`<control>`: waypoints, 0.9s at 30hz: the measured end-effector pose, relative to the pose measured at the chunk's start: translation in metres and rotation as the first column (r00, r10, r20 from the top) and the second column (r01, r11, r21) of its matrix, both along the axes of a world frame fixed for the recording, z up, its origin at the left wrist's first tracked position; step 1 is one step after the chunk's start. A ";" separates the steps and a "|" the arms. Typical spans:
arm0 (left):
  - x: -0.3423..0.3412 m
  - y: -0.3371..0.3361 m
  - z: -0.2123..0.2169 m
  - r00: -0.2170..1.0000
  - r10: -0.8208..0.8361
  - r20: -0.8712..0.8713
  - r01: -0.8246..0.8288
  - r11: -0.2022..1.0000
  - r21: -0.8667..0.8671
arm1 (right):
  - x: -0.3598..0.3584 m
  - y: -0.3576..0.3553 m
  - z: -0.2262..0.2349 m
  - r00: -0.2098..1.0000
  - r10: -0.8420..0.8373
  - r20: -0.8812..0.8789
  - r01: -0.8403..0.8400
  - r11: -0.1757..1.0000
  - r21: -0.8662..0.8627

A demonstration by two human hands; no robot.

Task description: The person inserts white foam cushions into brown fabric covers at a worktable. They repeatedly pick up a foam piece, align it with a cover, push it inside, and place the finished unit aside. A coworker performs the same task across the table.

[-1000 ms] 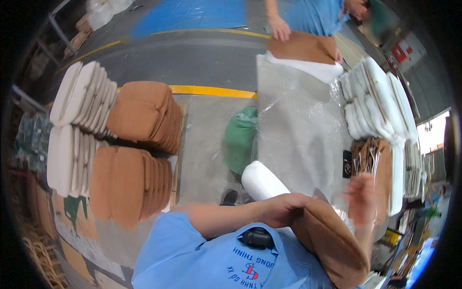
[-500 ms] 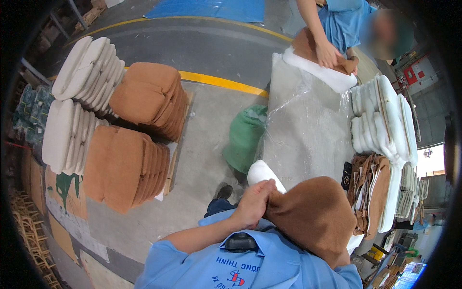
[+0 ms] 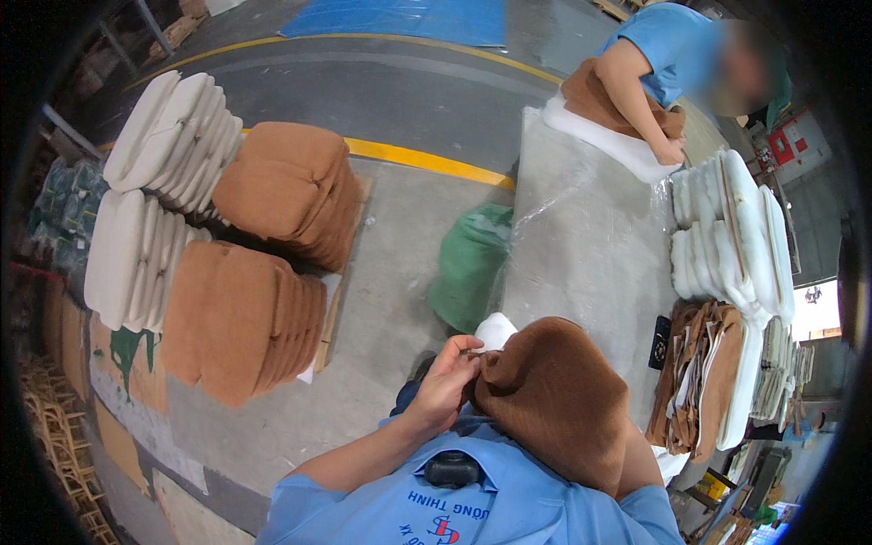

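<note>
A brown fabric cover [image 3: 559, 400] is bunched up in front of my chest, over the near end of the plastic-wrapped table. At its left edge, my left hand [image 3: 445, 386] pinches the fabric between thumb and fingers. The right forearm [image 3: 641, 461] runs up behind the cover, which hides my right hand and its fingers. Just beyond the left fingertips shows the end of a white padded cushion [image 3: 495, 331]; the brown fabric hides the rest of it.
The plastic-covered table [image 3: 581, 245] stretches away from me. At its far end a co-worker [image 3: 649, 54] bends over a brown cover on white padding. White pads [image 3: 727, 227] and folded brown covers [image 3: 690, 372] line the right. Brown cushions [image 3: 222, 318], pale cushions [image 3: 118, 259] and a green sack [image 3: 472, 263] are leftward.
My left hand and the brown cover have shifted slightly left, and the left fingers have changed their hold on its edge. The co-worker has leaned lower, with an arm reaching farther right.
</note>
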State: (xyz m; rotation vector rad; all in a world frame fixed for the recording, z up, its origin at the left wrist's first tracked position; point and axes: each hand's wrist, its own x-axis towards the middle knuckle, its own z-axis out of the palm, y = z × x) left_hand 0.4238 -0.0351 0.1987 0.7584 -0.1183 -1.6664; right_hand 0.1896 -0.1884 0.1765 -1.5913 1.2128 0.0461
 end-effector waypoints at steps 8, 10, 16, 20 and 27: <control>-0.009 -0.021 -0.113 0.854 0.198 0.481 -0.143 0.978 -0.149 | 0.078 -0.014 0.002 0.910 0.413 -0.026 -0.410 0.891 -0.197; -0.013 -0.034 -0.114 0.871 0.234 0.432 -0.210 0.972 -0.105 | 0.089 -0.020 -0.009 0.890 0.450 -0.067 -0.454 0.867 -0.207; -0.026 -0.069 -0.123 0.798 0.293 0.526 -0.211 0.954 -0.212 | 0.089 -0.041 -0.032 0.874 0.390 -0.288 -0.457 0.862 -0.220; -0.025 -0.080 -0.146 0.791 0.175 0.586 -0.071 0.978 -0.196 | 0.084 -0.049 -0.025 0.910 0.353 -0.218 -0.400 0.886 -0.235; 0.024 -0.090 -0.147 0.758 -0.380 0.530 0.513 0.850 -0.123 | -0.052 -0.037 0.042 0.911 -0.293 0.291 0.257 0.954 0.156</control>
